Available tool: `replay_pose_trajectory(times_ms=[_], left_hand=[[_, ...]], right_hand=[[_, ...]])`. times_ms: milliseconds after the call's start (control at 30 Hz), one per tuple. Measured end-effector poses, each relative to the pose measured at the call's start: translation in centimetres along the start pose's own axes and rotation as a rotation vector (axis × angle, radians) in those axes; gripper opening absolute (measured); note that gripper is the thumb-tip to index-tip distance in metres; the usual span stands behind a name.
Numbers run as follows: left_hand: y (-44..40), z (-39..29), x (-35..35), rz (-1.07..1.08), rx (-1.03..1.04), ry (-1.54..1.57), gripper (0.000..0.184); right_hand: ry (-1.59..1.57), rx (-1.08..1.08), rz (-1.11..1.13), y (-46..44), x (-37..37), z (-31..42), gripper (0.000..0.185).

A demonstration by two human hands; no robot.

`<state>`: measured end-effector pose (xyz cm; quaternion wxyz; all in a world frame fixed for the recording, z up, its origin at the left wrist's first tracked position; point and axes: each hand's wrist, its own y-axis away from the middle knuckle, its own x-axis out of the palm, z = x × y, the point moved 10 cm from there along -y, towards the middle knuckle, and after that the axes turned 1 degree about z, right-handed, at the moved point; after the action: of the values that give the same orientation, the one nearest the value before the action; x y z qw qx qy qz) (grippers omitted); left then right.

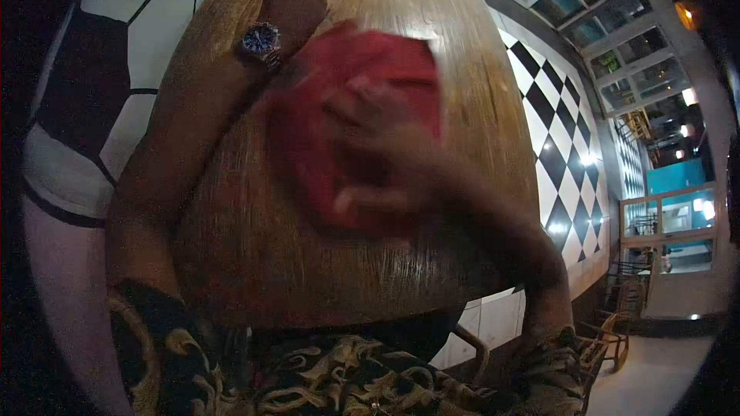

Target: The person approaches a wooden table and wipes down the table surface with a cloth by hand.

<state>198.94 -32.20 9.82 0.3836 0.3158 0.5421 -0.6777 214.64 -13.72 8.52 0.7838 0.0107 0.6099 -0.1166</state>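
A red cloth (401, 58), folded or bunched, lies on the brown wooden table. My right hand (378, 139) is over the middle of the cloth, smeared by motion, with the thumb and fingers spread apart. It seems to touch the fabric, though the blur hides the exact contact. At the cloth's upper left edge is my left hand (297, 15), curled closed with its back towards me. Its fingertips are hidden, so whatever they hold cannot be made out. A wristwatch (261, 41) with a dark dial sits on the left wrist.
The wooden table (470, 108) has a rounded near edge close to my body. A black-and-white seat with a football pattern (100, 54) stands at left. Beyond the table's right side are a checkered floor (559, 139), wooden chairs (617, 339) and glazed doors (671, 216).
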Motion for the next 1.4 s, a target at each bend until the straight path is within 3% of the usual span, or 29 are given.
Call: replay_pose_trajectory(times_ms=[67,200,267,333,400,500,600,667,700,767,833,900,933,1033,1133,1267,1333,1367,1400], left_hand=[[0.0,0.5,0.4,-0.004,-0.016,0.015,0.030],[0.1,0.5,-0.3,0.026,-0.057,0.110,0.042],[0.4,0.6,-0.4,0.018,-0.019,0.099,0.045],[0.3,0.9,0.4,0.006,0.016,0.094,0.049],[-0.4,2.9,2.3,0.046,-0.136,0.182,0.057],[-0.3,4.2,2.2,0.059,-0.244,0.295,0.064],[-0.6,4.1,3.0,0.197,-0.284,0.288,0.066],[-0.6,4.0,2.6,0.181,-0.298,0.328,0.065],[-0.5,3.9,2.5,0.169,-0.301,0.364,0.063],[-0.3,3.7,1.9,0.124,-0.277,0.349,0.065],[0.0,3.4,0.9,0.082,-0.251,0.330,0.067],[-0.1,3.0,0.1,0.093,-0.242,0.379,0.067],[-0.2,3.4,1.3,0.277,-0.289,0.420,0.067],[-0.8,4.2,3.8,0.111,-0.280,0.378,0.068],[-0.3,3.5,1.7,0.203,-0.255,0.368,0.069],[-1.1,3.0,3.0,0.176,-0.219,0.323,0.069],[-0.4,2.6,2.9,0.229,-0.233,0.318,0.073],[-0.2,2.4,3.3,0.232,-0.230,0.318,0.073],[-0.1,2.4,2.9,0.151,-0.235,0.336,0.075]], right_hand=[[-0.159,-0.266,0.084,-0.5,2.0,7.6,0.098],[-0.268,-0.449,0.062,-0.1,2.3,10.4,0.099],[-0.241,-0.145,0.107,-0.9,0.7,4.1,0.088],[-0.081,0.032,-0.095,-0.1,-2.4,-2.4,0.082],[0.123,0.281,-0.304,2.5,-4.2,-10.8,0.085],[0.201,0.595,-0.339,7.6,-6.4,-20.4,0.086],[0.310,0.460,-0.279,8.4,-7.2,-20.1,0.091],[0.293,0.854,-0.273,9.8,-6.6,-22.2,0.090],[0.294,0.848,-0.272,9.1,-6.1,-21.1,0.090],[0.312,0.495,-0.249,5.4,-4.2,-15.8,0.088],[0.222,0.249,-0.033,2.1,-0.5,-9.4,0.089],[0.040,-0.015,0.046,-0.3,0.7,1.9,0.089],[-0.054,-0.157,0.067,-1.1,1.4,6.5,0.089],[-0.246,-0.344,0.062,-1.0,2.6,11.1,0.090],[-0.236,-0.278,0.103,-1.3,1.4,7.5,0.093],[0.023,0.133,-0.097,-0.1,-2.8,-4.5,0.093],[0.020,0.294,-0.256,2.1,-5.0,-9.9,0.082],[0.168,0.378,-0.269,3.4,-5.5,-13.5,0.081],[0.139,0.490,-0.292,5.3,-5.7,-17.1,0.084]])
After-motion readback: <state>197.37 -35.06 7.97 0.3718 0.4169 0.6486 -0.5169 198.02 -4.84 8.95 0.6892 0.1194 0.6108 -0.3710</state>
